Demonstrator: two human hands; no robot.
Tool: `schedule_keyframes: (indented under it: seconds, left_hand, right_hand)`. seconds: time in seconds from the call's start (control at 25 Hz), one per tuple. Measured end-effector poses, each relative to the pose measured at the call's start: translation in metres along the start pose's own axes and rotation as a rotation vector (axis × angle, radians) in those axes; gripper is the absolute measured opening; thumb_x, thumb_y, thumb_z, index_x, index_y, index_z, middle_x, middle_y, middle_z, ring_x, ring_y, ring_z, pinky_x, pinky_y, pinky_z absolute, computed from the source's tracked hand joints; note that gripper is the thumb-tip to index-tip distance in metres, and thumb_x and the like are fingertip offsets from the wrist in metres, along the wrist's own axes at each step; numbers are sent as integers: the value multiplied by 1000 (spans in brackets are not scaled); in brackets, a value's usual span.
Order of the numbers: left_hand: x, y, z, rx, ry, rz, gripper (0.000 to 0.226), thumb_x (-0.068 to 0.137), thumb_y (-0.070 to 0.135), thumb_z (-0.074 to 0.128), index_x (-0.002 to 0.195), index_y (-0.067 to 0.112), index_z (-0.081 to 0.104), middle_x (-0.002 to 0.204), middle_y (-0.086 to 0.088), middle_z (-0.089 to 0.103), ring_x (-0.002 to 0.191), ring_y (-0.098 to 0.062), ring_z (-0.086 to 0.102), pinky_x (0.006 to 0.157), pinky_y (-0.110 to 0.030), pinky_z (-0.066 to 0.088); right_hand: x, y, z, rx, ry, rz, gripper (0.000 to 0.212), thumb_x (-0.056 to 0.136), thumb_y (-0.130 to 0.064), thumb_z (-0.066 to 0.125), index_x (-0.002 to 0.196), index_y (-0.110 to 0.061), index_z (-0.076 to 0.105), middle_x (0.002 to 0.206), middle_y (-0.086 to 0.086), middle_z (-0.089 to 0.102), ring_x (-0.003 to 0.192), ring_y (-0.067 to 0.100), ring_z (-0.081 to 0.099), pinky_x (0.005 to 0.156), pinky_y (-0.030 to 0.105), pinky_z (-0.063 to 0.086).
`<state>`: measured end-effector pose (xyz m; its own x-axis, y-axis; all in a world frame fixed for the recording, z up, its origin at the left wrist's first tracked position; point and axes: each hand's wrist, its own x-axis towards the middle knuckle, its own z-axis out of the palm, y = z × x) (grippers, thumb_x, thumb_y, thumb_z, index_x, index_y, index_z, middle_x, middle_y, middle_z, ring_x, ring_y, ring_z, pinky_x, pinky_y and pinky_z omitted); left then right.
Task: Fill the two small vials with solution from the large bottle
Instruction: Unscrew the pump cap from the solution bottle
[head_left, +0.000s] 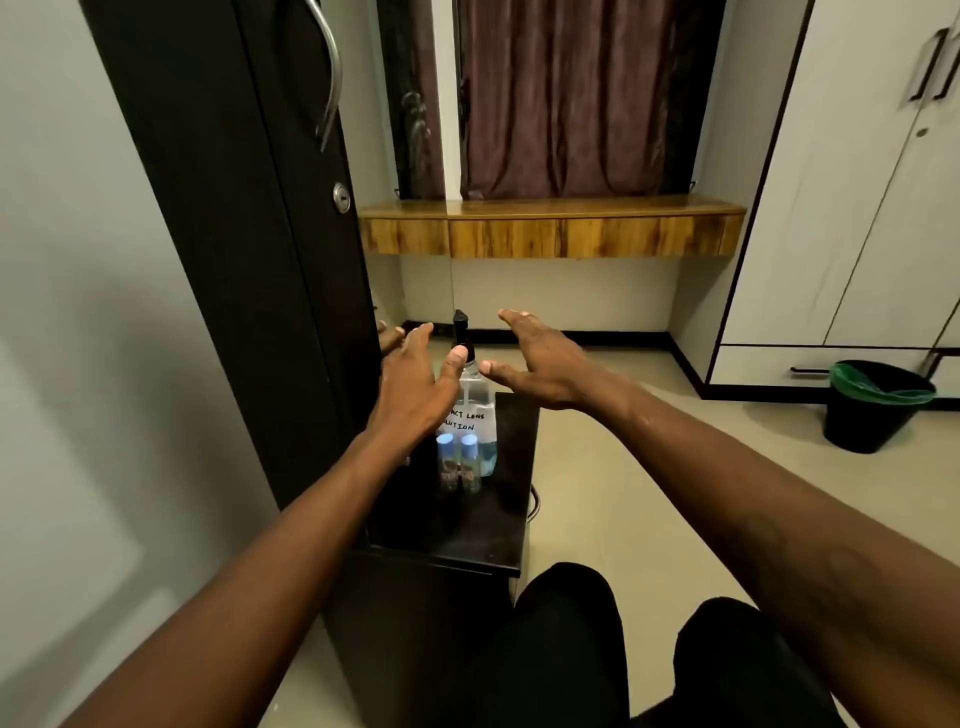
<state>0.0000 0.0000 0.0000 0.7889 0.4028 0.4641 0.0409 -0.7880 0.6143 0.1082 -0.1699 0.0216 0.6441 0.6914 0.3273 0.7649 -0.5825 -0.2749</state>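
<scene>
Left hand (415, 384) before bottle (477, 396), door (234, 260) beside

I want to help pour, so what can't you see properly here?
- Head view: the label on the large bottle is partly behind the left hand.
- Head view: the two small vials are too small and blurred to show their fill level.

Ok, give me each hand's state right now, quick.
Left hand: open, fingers spread, beside the pump bottle, holding nothing.
Right hand: open, fingers straight, on the bottle's other side, holding nothing.
</scene>
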Motion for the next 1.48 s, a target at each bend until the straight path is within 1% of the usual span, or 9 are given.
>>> schedule_keyframes:
  seconds: [0.32, 0.48, 0.68, 0.84, 1.0, 1.12, 1.24, 1.36, 1.48]
  left_hand:
    - [3, -13, 15, -29, -70, -144, 62, 105, 51, 46, 154, 14, 39, 152, -21, 48, 139, -35, 47, 111, -54, 44]
    - [0, -15, 22, -59, -102, -162, 55, 107, 43, 45, 152, 12, 42, 139, -19, 60, 129, -33, 58, 105, -50, 50]
    - [-5, -18, 27, -97, -103, -153, 32, 108, 34, 45, 135, 20, 55, 90, -1, 69, 80, -18, 70, 58, -22, 50]
    - [-4, -13, 24, -122, -96, -170, 29, 106, 19, 46, 133, 13, 56, 85, 4, 62, 74, -13, 67, 54, -22, 51]
    - [2, -3, 20, -53, -78, -142, 17, 105, 13, 45, 93, 12, 58, 78, -1, 61, 68, -16, 64, 51, -23, 48]
    - [9, 11, 15, -76, -103, -102, 24, 106, 14, 42, 92, 9, 62, 81, -10, 68, 69, -23, 72, 55, -35, 60]
    - [18, 33, 9, -123, -70, -41, 25, 108, 22, 46, 99, 13, 67, 78, -3, 67, 63, -9, 63, 42, -11, 45]
    - [34, 55, 0, -181, -94, 47, 24, 105, 31, 53, 116, 18, 70, 92, 3, 72, 83, -13, 67, 56, -6, 44]
    - [49, 82, -3, -278, -215, 83, 51, 102, 39, 58, 148, 17, 50, 139, -7, 63, 119, -23, 63, 97, -37, 55]
  right_hand:
    - [11, 0, 35, 87, -144, 75, 97, 93, -63, 57, 161, -7, 17, 164, 17, 33, 147, 35, 37, 117, 40, 32]
    - [15, -1, 49, 170, -153, 62, 76, 94, -50, 64, 151, -8, 35, 139, 17, 61, 120, 34, 62, 95, 34, 47]
    - [20, 1, 52, 252, -114, 48, 73, 92, -42, 70, 149, -8, 39, 131, 13, 64, 110, 27, 65, 87, 23, 49]
    - [25, 4, 53, 275, -72, 66, 68, 89, -36, 76, 142, -7, 46, 112, 4, 62, 82, 5, 58, 56, -1, 37]
    - [24, 7, 51, 330, -30, 67, 68, 85, -30, 80, 141, -7, 48, 118, 8, 64, 91, 14, 60, 60, 3, 44]
    - [20, 9, 37, 360, 27, 57, 70, 84, -29, 81, 142, -8, 47, 118, 10, 65, 99, 20, 63, 74, 18, 54]
    - [15, 14, 3, 384, 76, 43, 68, 85, -29, 80, 141, -6, 48, 118, 9, 65, 105, 25, 65, 86, 34, 60]
    - [8, 23, -39, 391, 113, 48, 70, 86, -29, 79, 143, -4, 48, 124, 14, 65, 111, 29, 65, 92, 39, 59]
    - [-9, 31, -85, 389, 127, 48, 72, 85, -32, 80, 144, -4, 49, 128, 14, 66, 112, 25, 65, 90, 33, 59]
